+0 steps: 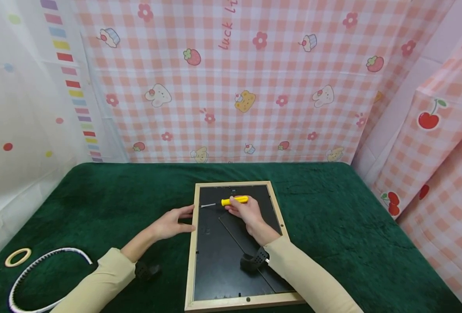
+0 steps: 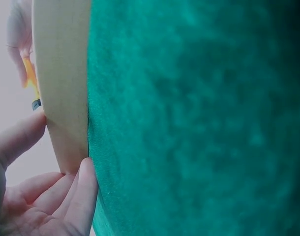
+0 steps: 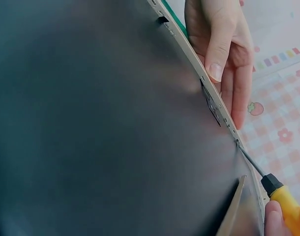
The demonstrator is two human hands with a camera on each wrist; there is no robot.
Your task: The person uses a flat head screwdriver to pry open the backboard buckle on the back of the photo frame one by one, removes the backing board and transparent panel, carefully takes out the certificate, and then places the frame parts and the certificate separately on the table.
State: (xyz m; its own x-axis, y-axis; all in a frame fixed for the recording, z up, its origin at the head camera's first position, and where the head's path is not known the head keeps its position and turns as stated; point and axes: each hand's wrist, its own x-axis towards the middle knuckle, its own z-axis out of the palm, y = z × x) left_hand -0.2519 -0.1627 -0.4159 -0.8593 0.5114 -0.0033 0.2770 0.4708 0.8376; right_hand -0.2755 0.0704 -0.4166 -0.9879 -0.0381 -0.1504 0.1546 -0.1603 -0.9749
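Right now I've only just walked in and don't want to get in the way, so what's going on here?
A person is working at the back of a wooden frame, which lies on a green cloth with its black panel up. Their right hand holds a yellow-handled screwdriver, its tip at the frame's inner left edge. Their left hand touches the outside of that same side. A headband and a ring lie off to the left.

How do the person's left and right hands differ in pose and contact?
The right hand grips the yellow screwdriver; the left hand touches the side of the wooden frame. The right hand's fingers curl; the left hand's are straighter. The right is above the black backing; the left, outside it. Both are bare.
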